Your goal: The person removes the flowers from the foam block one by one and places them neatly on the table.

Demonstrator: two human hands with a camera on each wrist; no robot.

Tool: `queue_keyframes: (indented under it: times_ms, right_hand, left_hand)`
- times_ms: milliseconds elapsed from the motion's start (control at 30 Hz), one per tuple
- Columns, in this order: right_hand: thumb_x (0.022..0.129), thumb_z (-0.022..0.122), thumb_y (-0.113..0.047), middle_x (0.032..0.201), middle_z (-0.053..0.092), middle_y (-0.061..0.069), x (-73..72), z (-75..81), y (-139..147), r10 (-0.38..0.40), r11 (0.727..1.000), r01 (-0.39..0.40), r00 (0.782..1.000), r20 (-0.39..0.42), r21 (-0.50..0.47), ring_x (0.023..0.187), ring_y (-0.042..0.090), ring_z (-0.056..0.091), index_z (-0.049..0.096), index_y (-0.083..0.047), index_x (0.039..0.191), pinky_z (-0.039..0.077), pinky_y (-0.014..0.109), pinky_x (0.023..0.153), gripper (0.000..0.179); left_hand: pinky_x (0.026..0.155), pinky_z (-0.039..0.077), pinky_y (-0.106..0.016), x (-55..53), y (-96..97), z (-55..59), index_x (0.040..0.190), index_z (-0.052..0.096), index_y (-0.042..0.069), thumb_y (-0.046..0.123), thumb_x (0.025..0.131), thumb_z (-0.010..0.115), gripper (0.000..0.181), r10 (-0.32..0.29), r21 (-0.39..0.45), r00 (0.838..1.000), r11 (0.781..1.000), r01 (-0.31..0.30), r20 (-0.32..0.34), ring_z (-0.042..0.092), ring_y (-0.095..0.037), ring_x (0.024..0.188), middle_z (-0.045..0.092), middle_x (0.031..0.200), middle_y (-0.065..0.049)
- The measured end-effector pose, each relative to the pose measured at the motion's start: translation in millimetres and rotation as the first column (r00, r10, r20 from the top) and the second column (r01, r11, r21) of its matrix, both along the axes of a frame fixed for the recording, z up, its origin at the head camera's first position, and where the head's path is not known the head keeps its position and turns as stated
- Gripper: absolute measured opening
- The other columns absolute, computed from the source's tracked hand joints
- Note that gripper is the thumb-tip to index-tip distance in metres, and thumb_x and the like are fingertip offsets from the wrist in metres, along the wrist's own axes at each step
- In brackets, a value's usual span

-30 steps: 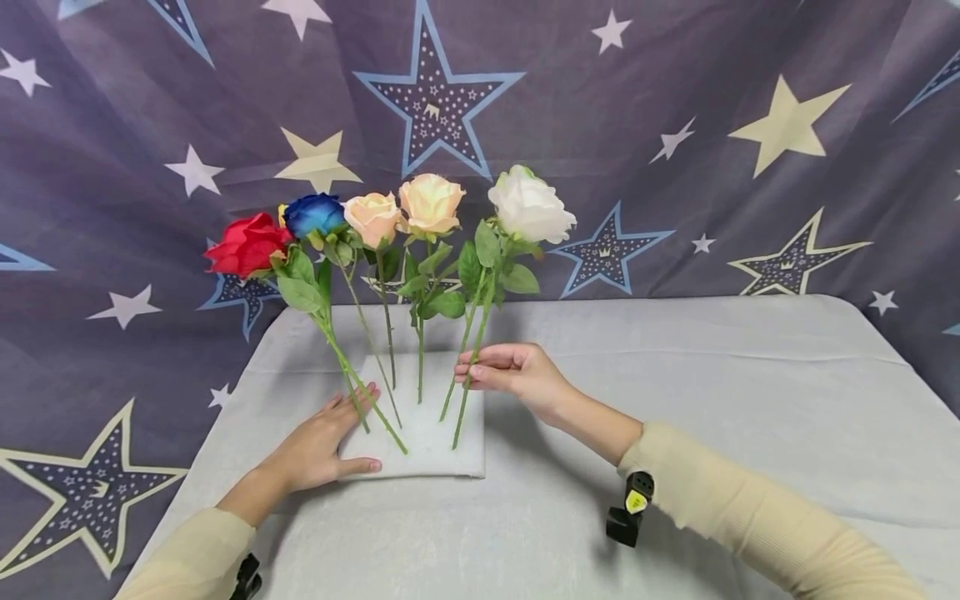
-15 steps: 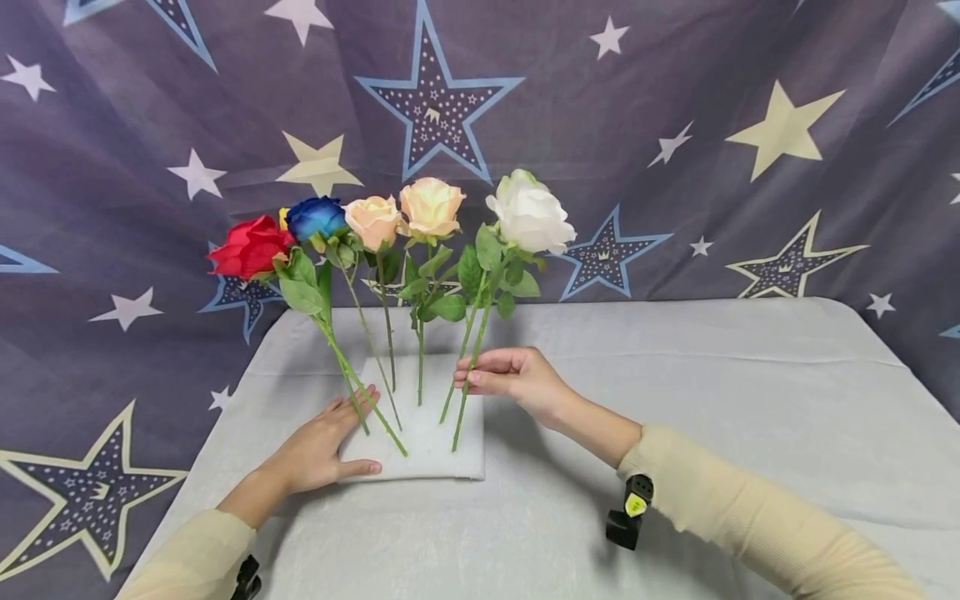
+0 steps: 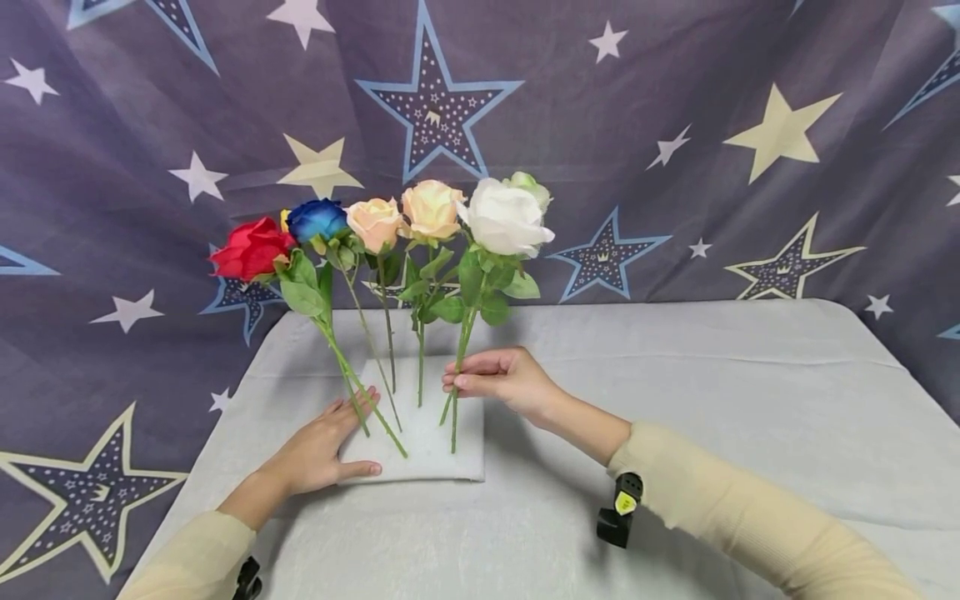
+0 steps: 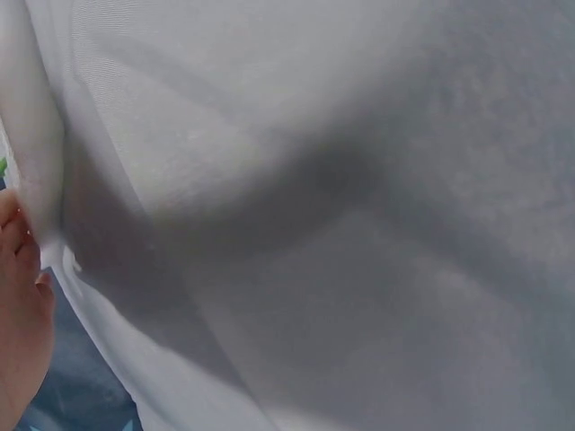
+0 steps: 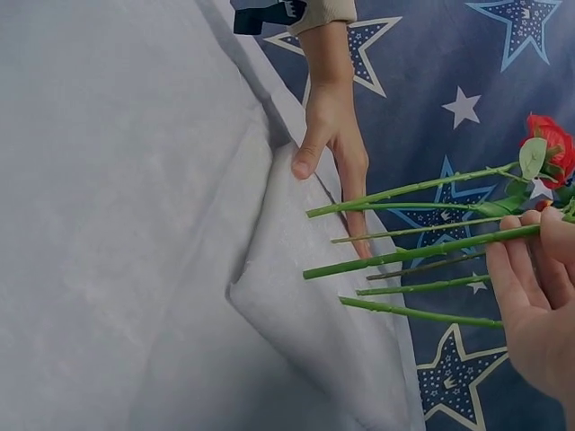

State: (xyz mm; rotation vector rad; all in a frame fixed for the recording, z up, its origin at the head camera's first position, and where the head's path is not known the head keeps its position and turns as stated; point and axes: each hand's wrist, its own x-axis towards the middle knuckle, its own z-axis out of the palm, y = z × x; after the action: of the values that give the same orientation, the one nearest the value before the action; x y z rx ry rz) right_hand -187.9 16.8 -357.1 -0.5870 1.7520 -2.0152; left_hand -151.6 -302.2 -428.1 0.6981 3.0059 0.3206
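Observation:
In the head view my right hand (image 3: 510, 383) pinches the green stem of a white rose (image 3: 506, 218) between thumb and fingers. Its stem's lower end meets a white foam block (image 3: 435, 454). Right behind it stands a pale green-white flower (image 3: 534, 188) on its own stem. My left hand (image 3: 318, 446) rests with spread fingers on the block's left side. Also on the block stand a red rose (image 3: 252, 248), a blue rose (image 3: 315, 219) and two peach roses, one of them the taller peach rose (image 3: 432, 208). The right wrist view shows the pinched stem (image 5: 404, 256) running into my fingers.
A pale cloth covers the table (image 3: 675, 400). Behind it hangs a dark star-patterned curtain (image 3: 562, 100). A bit of yellow flower (image 3: 284, 218) peeks out between the red and blue roses. Leaves of neighbouring flowers sit close together.
My right hand has shifted a little to the left, tilting the white rose that way. More of the green-white flower now shows behind it. My left hand stays in place.

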Motion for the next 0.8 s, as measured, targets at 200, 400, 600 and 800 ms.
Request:
queue_keyframes:
  times_ms: [200, 400, 600, 800]
  right_hand:
    - [0.087, 0.062, 0.006, 0.116, 0.063, 0.031, -0.7, 2.3, -5, 0.008, 1.0, -0.008, 1.0, -0.025, 0.028, 0.091, 0.011, 0.073, 0.06, 0.015, 0.117, 0.058, 0.035, 0.091, 0.032]
    - [0.086, 0.064, 0.006, 0.114, 0.064, 0.031, -1.1, 4.5, -11, 0.017, 0.999, -0.015, 0.999, -0.045, 0.041, 0.091, 0.012, 0.073, 0.061, 0.015, 0.115, 0.059, 0.035, 0.09, 0.031]
    - [0.086, 0.064, 0.005, 0.111, 0.064, 0.031, -1.1, 9.2, -13, 0.025, 0.999, -0.023, 0.998, -0.058, 0.035, 0.089, 0.01, 0.073, 0.062, 0.014, 0.115, 0.059, 0.035, 0.089, 0.03]
    - [0.087, 0.063, 0.005, 0.113, 0.064, 0.031, 0.2, 13.5, -12, 0.031, 0.999, -0.03, 0.999, -0.027, 0.032, 0.087, 0.006, 0.072, 0.062, 0.014, 0.116, 0.06, 0.035, 0.089, 0.03]
  left_hand:
    - [0.12, 0.025, -0.054, 1.5, 0.6, 0.7, 0.15, 0.031, 0.004, 0.064, 0.077, 0.066, 0.1, -0.015, 0.002, 0.999, 1.0, 0.015, -0.033, 0.035, -0.038, 0.142, 0.033, 0.156, -0.015]
    - [0.12, 0.024, -0.052, 3.5, -0.2, 1.4, 0.15, 0.031, 0.005, 0.064, 0.076, 0.067, 0.1, -0.002, -0.001, 1.0, 1.0, 0.002, -0.013, 0.033, -0.035, 0.144, 0.033, 0.157, -0.012]
    - [0.121, 0.023, -0.052, 3.4, 0.1, 2.3, 0.15, 0.03, 0.006, 0.063, 0.076, 0.067, 0.101, -0.007, 0.0, 1.0, 1.0, 0.007, -0.013, 0.032, -0.035, 0.144, 0.032, 0.157, -0.012]
    - [0.119, 0.024, -0.054, 3.1, 0.6, 1.8, 0.15, 0.031, 0.005, 0.064, 0.078, 0.065, 0.099, -0.02, 0.001, 1.0, 1.0, 0.02, -0.023, 0.033, -0.036, 0.143, 0.033, 0.156, -0.014]
